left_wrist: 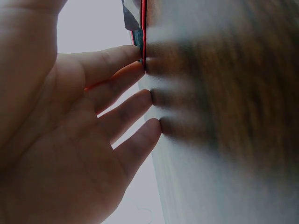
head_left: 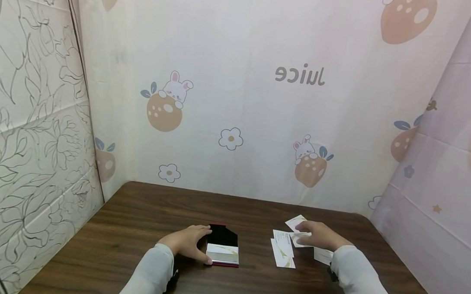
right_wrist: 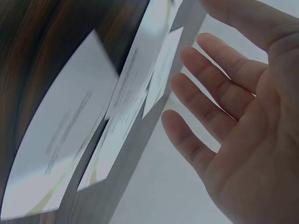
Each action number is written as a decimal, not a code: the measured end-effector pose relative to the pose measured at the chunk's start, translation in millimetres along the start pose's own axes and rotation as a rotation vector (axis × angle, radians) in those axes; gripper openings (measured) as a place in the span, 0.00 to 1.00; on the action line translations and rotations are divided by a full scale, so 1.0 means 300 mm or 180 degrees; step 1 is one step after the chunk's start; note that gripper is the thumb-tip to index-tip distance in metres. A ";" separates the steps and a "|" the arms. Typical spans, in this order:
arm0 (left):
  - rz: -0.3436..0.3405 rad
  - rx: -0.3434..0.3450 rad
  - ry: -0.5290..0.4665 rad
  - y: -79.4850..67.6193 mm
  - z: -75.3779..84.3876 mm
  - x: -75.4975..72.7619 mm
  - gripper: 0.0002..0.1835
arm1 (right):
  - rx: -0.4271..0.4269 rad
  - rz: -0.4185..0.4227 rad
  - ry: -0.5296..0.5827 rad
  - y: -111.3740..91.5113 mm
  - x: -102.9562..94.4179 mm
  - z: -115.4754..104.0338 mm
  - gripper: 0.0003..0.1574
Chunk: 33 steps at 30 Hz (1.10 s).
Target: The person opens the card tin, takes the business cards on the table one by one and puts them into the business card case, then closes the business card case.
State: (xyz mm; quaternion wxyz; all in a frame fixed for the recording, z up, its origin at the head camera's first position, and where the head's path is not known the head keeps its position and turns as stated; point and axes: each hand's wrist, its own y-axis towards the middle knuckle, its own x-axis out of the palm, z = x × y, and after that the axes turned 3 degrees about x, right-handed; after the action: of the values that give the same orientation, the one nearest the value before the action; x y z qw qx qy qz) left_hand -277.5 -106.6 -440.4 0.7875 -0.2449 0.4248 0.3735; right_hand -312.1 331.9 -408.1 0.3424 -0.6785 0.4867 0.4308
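A business card case (head_left: 222, 235) lies open on the table, black inside with red edges; a card (head_left: 222, 249) with a gold-green swirl shows in its lower half. My left hand (head_left: 186, 242) is at its left side, thumb by the near corner and index finger by the far one. In the left wrist view the fingers (left_wrist: 133, 142) stretch down to the tabletop beside the case's red edge. Over the loose white business cards (head_left: 282, 244) hovers my right hand (head_left: 321, 235), its fingers spread and lightly bent. Nothing is in its palm in the right wrist view.
The cards lie scattered and partly overlapping, with one card (head_left: 294, 221) farther back and another card (head_left: 322, 255) beside the right wrist. Beneath everything is a dark wooden table (head_left: 159, 209). Printed curtains (head_left: 237, 99) hang behind it and at both sides.
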 end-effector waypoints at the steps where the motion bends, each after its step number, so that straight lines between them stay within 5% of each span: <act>1: 0.0002 -0.0002 0.0003 0.000 0.000 0.000 0.50 | 0.0047 -0.0005 0.0006 0.001 -0.002 0.013 0.27; 13: -0.0005 0.0005 -0.0044 -0.001 0.001 0.000 0.50 | 0.0546 -0.0231 -0.0250 0.020 0.009 0.068 0.36; 33: 0.0005 -0.0027 -0.0032 -0.007 0.013 -0.007 0.49 | 0.0492 -0.0386 -0.0333 0.048 -0.007 0.080 0.31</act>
State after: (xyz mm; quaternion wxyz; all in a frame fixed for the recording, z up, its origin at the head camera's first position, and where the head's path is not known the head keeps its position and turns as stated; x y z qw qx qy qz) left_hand -274.7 -105.8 -436.4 0.7882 -0.2461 0.4194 0.3771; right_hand -332.3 349.8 -416.3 0.4440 -0.6549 0.4580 0.4053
